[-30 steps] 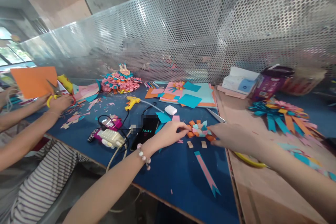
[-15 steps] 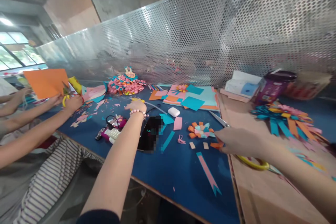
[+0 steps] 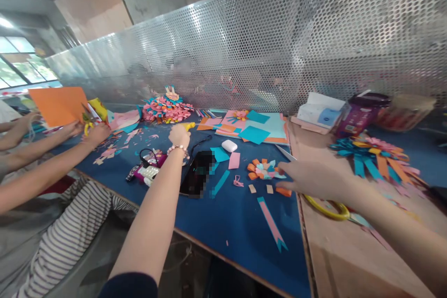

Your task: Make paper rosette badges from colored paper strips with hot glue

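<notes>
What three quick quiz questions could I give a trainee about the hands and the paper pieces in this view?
1. What is the left hand gripping?
a) a white case
b) a yellow tool
c) a pink card

2. True or false: the right hand is nearer the paper flower than the black phone.

3. Fill in the missing colour: the notched paper strip has a pink middle and ____ edges.

Key: 1 b; 2 true; 3 blue
</notes>
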Motion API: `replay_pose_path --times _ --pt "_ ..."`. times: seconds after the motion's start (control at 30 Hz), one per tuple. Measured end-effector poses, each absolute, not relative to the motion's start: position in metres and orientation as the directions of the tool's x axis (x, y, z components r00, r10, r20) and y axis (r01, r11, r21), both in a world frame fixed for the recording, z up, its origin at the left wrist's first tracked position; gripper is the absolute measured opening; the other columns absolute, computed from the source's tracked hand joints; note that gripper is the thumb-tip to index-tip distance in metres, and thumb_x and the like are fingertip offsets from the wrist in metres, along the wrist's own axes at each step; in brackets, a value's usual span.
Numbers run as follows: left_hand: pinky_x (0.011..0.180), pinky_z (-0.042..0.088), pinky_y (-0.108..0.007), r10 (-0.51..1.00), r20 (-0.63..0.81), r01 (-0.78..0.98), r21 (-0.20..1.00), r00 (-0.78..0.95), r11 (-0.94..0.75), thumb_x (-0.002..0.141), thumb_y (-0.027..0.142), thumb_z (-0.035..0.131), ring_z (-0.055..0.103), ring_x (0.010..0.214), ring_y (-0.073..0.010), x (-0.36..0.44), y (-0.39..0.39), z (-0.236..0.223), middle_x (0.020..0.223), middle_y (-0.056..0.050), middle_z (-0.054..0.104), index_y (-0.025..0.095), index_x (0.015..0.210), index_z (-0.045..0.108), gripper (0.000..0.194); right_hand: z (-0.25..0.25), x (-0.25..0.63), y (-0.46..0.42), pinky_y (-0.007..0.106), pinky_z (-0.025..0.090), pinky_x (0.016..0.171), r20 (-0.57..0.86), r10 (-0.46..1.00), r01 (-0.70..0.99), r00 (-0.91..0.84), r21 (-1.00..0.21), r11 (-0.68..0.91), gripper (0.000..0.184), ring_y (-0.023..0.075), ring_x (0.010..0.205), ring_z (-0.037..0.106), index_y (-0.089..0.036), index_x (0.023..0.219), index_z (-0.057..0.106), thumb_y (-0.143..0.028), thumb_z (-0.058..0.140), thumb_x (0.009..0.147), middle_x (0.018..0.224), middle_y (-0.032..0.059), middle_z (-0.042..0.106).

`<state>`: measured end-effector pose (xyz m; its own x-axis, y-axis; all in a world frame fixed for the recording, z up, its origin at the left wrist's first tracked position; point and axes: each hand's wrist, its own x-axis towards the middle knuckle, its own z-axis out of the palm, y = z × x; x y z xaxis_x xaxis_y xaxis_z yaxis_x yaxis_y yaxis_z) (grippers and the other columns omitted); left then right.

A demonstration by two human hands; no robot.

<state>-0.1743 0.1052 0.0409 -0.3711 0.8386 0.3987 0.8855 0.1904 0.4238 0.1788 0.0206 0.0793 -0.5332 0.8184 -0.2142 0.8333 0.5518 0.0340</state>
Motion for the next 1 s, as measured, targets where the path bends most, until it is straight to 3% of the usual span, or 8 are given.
replay_pose_path --times 0.07,0.2,0.3,0.4,0.6,0.73,0.8,1.0 --pt "0.083 0.050 -0.042 0.789 0.426 0.867 0.426 -0.443 0.257 0.089 0.032 0.057 0.059 0.099 -0.0234 -0.167 0.109 0.047 0.113 -0.012 0.058 0.010 0.114 0.055 0.033 0.080 0.176 0.020 0.033 0.044 0.060 -0.119 0.832 0.840 -0.543 -0.052 0.541 0.023 0.0288 0.073 0.066 -0.018 0.091 0.065 -0.037 0.053 0.088 0.076 0.0113 0.067" --pt "0.082 0.046 -0.036 0.727 0.543 0.887 0.414 -0.420 0.204 0.083 0.033 0.061 0.059 0.099 -0.0254 -0.126 0.115 0.059 0.104 -0.012 0.061 0.011 0.097 0.056 0.027 0.075 0.166 0.024 0.032 0.050 0.075 -0.001 0.805 0.698 -0.593 -0.499 0.514 0.032 0.0248 0.092 0.065 -0.020 0.108 0.063 -0.042 0.048 0.089 0.104 0.0091 0.068" --pt "0.078 0.046 -0.029 0.681 0.663 0.908 0.418 -0.310 0.007 0.082 0.034 0.059 0.060 0.091 -0.0187 -0.084 0.105 0.065 0.094 -0.006 0.062 0.017 0.088 0.052 0.019 0.068 0.151 0.035 0.033 0.049 0.088 0.098 0.848 0.472 -0.521 -0.794 0.382 0.046 0.0230 0.109 0.059 -0.021 0.125 0.053 -0.048 0.048 0.089 0.129 0.0093 0.058" --pt "0.072 0.046 -0.027 0.625 0.753 0.862 0.441 -0.206 -0.248 0.080 0.032 0.060 0.059 0.080 -0.0160 -0.039 0.079 0.067 0.085 -0.004 0.062 0.019 0.082 0.049 0.018 0.066 0.132 0.051 0.032 0.048 0.092 0.189 0.899 0.108 -0.396 -0.962 0.249 0.051 0.0211 0.117 0.055 -0.019 0.129 0.049 -0.050 0.048 0.088 0.135 0.0101 0.053" --pt "0.080 0.047 -0.031 0.748 0.661 0.682 0.517 0.067 -0.518 0.077 0.030 0.064 0.061 0.086 -0.0187 0.021 0.017 0.064 0.090 -0.006 0.065 0.018 0.084 0.054 0.018 0.070 0.123 0.052 0.027 0.054 0.080 0.178 0.980 -0.492 -0.087 -0.864 0.113 0.029 0.0165 0.095 0.065 -0.019 0.098 0.059 -0.042 0.061 0.079 0.103 0.0040 0.068" --pt "0.069 0.051 -0.029 0.877 0.245 0.341 0.852 0.413 -0.398 0.091 0.043 0.044 0.066 0.076 -0.0170 0.010 0.020 0.065 0.085 -0.008 0.070 0.016 0.088 0.061 0.032 0.066 0.142 0.022 0.024 0.055 0.062 -0.058 0.995 -0.593 0.080 -0.805 0.001 0.019 0.0152 0.076 0.065 -0.019 0.090 0.057 -0.023 0.063 0.073 0.087 0.0018 0.066" --pt "0.062 0.051 -0.027 0.859 0.073 0.322 0.908 0.507 -0.267 0.094 0.043 0.036 0.067 0.072 -0.0170 0.002 0.033 0.061 0.082 -0.009 0.070 0.015 0.085 0.062 0.040 0.063 0.151 0.005 0.023 0.055 0.058 -0.150 0.984 -0.643 0.097 -0.764 -0.053 0.019 0.0136 0.070 0.063 -0.020 0.088 0.056 -0.016 0.060 0.070 0.082 0.0002 0.063" --pt "0.058 0.043 -0.022 0.717 0.080 0.530 0.618 0.692 -0.580 0.078 0.023 0.065 0.063 0.068 -0.0153 0.019 0.049 0.022 0.070 -0.002 0.067 0.017 0.074 0.064 0.008 0.053 0.160 -0.034 0.025 0.048 0.040 -0.164 0.973 -0.592 0.161 -0.805 -0.038 0.027 0.0153 0.059 0.057 -0.023 0.092 0.057 -0.021 0.061 0.066 0.088 0.0035 0.063"
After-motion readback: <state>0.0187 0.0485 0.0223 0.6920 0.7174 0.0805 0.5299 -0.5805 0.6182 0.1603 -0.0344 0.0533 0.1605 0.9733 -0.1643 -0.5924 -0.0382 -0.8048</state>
